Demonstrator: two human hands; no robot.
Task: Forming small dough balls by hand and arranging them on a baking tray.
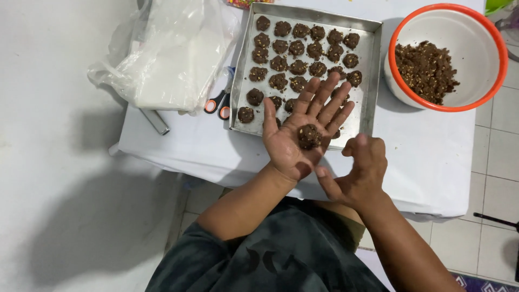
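**Dough ball on an open palm above the baking tray**

Fingers (324, 100) of the left hand (300, 138) are spread and stretched flat, palm up, pinching nothing; a small round ball of dark brown dough flecked with pale bits (310, 135) rests in the middle of that palm; the hand hangs over the near edge of a shallow rectangular metal baking tray (372, 70), hiding part of it. Just beside it, to the right and a little nearer the body, the right hand (361, 170) is loosely curled, its fingers bent inward and its thumb pointing toward the left wrist; it holds nothing and does not touch the dough ball.

On the tray lie rows of similar flattened brown dough pieces (297, 67), filling the far and left parts; the near right corner is bare metal. To the right of the tray stands a round white plastic bowl with an orange rim (500, 48), with a heap of the same brown crumbly dough (426, 70) against its left side. Left of the tray lie scissors with orange and black handles (218, 103), and beyond them a crumpled clear plastic bag (167, 54). All of this sits on a desk covered in white cloth (432, 157); pale floor tiles (497, 173) show at the right.
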